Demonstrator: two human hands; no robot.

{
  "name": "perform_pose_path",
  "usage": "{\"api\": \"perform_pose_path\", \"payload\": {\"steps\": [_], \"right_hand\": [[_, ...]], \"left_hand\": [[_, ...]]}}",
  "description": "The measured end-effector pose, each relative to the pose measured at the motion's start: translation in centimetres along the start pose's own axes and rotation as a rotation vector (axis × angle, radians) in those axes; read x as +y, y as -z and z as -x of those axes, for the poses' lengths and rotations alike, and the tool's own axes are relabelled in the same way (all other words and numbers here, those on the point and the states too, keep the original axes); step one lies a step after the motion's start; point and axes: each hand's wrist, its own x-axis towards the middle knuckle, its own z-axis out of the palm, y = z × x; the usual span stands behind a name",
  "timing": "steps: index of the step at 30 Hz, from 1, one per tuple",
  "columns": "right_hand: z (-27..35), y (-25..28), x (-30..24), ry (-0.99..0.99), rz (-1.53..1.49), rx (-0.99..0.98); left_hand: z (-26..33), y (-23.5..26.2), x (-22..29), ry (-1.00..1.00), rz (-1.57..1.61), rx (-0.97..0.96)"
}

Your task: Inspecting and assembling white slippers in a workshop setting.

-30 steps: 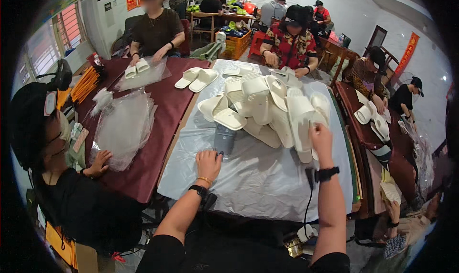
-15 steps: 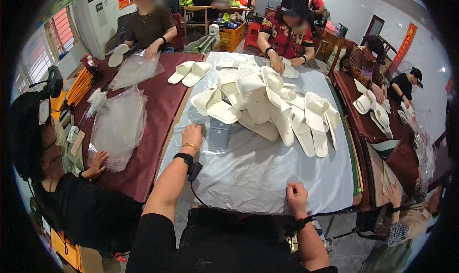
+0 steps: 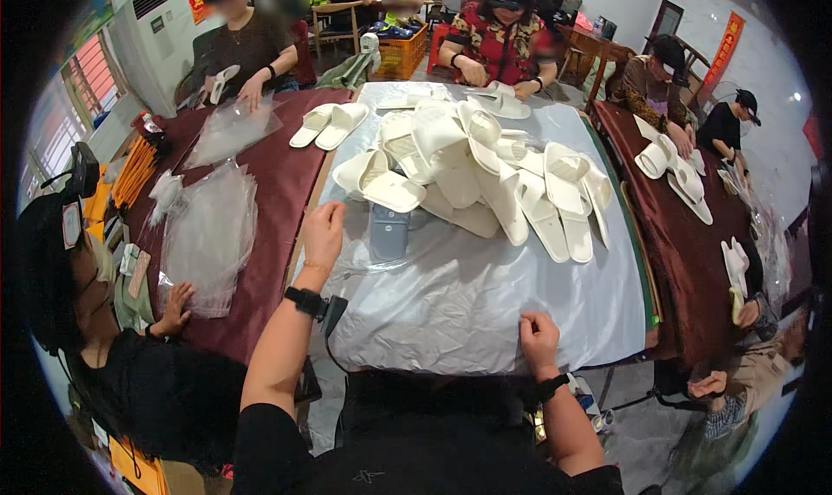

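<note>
A heap of white slippers (image 3: 464, 161) lies on the pale sheet-covered table (image 3: 451, 313) in front of me. My left hand (image 3: 322, 235) is raised at the left of the heap, its fingers curled in, and no object shows in it. Just right of it, partly under a slipper, is a flat blue-grey thing (image 3: 388, 233) in clear plastic; its kind is unclear. My right hand (image 3: 540, 341) rests loosely closed by the table's near edge, with nothing visible in it. A pair of white slippers (image 3: 329, 126) sits at the heap's far left.
Clear plastic bags (image 3: 208, 239) lie on the dark red table at left, near a seated person's hand (image 3: 175, 310). Across from me a person in a red patterned shirt (image 3: 503, 44) handles slippers. More slippers (image 3: 676, 170) lie on the right-hand table, where others work.
My left hand has drawn left, away from the heap and the blue-grey thing. My right hand stays about where it was. The view has shifted slightly.
</note>
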Motion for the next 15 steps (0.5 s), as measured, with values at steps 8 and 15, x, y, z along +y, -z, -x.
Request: {"api": "perform_pose_path", "payload": {"steps": [8, 15], "right_hand": [[-0.5, -2.4, -7.9, -0.2, -0.395, -0.338], [1.3, -5.9, -11.4, -0.361, -0.768, -0.49]], "left_hand": [[7.1, 0.5, 9.0, -0.408, 0.107, -0.151], [14.4, -3.2, 11.5, -0.577, 0.115, -0.452]]}}
